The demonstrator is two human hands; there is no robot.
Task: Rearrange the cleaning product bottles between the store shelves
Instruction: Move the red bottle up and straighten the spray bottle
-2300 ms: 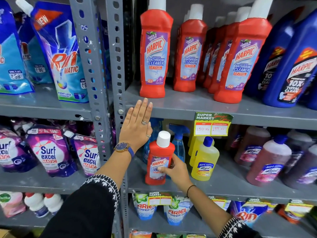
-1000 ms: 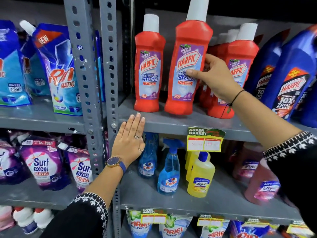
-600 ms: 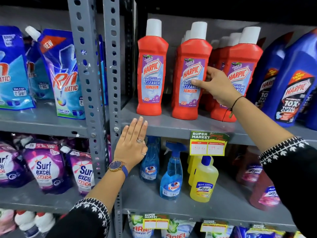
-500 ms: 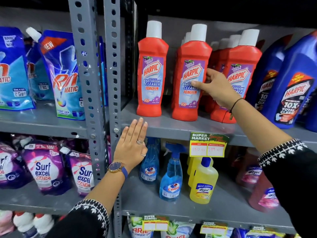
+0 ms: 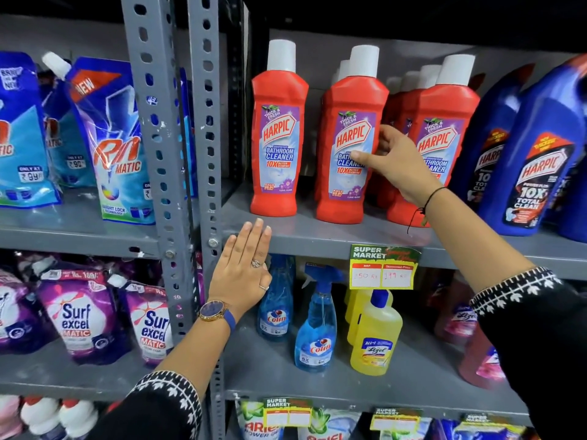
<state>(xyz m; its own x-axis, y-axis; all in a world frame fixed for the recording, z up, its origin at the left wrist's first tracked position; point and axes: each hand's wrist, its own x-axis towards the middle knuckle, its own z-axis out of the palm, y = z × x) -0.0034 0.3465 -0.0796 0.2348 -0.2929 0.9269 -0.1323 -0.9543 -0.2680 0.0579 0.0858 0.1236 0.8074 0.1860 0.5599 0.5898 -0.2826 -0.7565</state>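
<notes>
A red Harpic bathroom cleaner bottle with a white cap stands upright on the upper grey shelf, second from the left in a row of like bottles. My right hand grips its right side, thumb across the purple label and fingers curled behind. Another red Harpic bottle stands apart to its left, and more red ones crowd close on the right. My left hand lies flat and empty against the shelf's front edge, below the leftmost bottle.
Blue Harpic bottles fill the shelf's right end. On the shelf below stand Colin spray bottles, yellow Lizol bottles and pink bottles. A price tag hangs from the shelf edge. Beyond the perforated post, detergent pouches fill the left bay.
My right hand carried the red bottle from the lower shelf up to the upper one and set it down upright in the row. My left hand stayed on the shelf edge.
</notes>
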